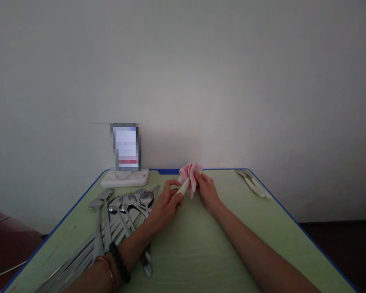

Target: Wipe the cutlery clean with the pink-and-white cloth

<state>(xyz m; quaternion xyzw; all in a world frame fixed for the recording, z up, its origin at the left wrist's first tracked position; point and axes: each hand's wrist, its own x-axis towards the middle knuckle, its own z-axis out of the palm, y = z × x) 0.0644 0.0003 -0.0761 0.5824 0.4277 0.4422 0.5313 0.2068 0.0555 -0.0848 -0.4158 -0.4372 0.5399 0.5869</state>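
Note:
My left hand (170, 200) is closed around the pale handle of a piece of cutlery (183, 187), over the far middle of the table. Its other end disappears into a pink cloth (192, 171), so its kind cannot be seen. On the far side, my right hand (208, 191) pinches the bunched cloth around that hidden end. Below and left of my left hand lies a spread of metal spoons (122, 203) and other long steel cutlery, partly covered by my left forearm.
At the table's far right lie white-handled pieces of cutlery (252, 185) with metal heads. A blurred, lit screen (127, 146) stands at the back left on a white base (125, 178). The green table (195, 252) has a blue edge and meets a plain wall (232, 89).

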